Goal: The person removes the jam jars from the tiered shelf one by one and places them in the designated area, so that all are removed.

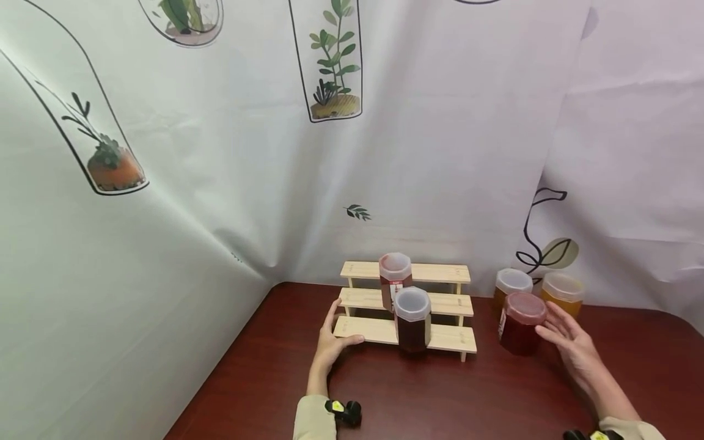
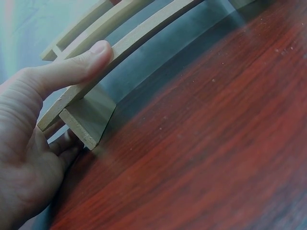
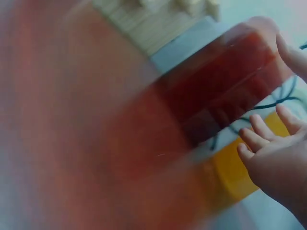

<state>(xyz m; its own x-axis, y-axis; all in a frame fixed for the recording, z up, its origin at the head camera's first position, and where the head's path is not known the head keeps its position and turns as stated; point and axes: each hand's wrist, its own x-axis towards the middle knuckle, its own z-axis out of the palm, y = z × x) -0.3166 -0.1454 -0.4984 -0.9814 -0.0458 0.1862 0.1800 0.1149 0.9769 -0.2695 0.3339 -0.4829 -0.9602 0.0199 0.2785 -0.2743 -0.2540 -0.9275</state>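
A three-tiered wooden shelf [image 1: 365, 329] stands against the back of the table. My left hand [image 1: 329, 347] grips its left end, thumb along the front edge of the lowest board [image 2: 144, 29] and the other fingers curled behind. On the shelf, a jar with a red label [image 1: 395, 275] is set farther back, partly hidden by a dark jar [image 1: 412, 330] with a whitish lid at the lowest board. To the right, my right hand [image 1: 577, 348] is beside a dark red jar [image 1: 519, 333], fingers spread and thumb near its lid; in the right wrist view the fingers stand away from the jar [image 3: 216, 76].
Behind the dark red jar stand two amber jars with pale lids, one on the left [image 1: 513, 282] and one on the right [image 1: 562, 293]. The reddish-brown table [image 1: 440, 403] meets a printed cloth wall [image 1: 440, 171] at the back and left.
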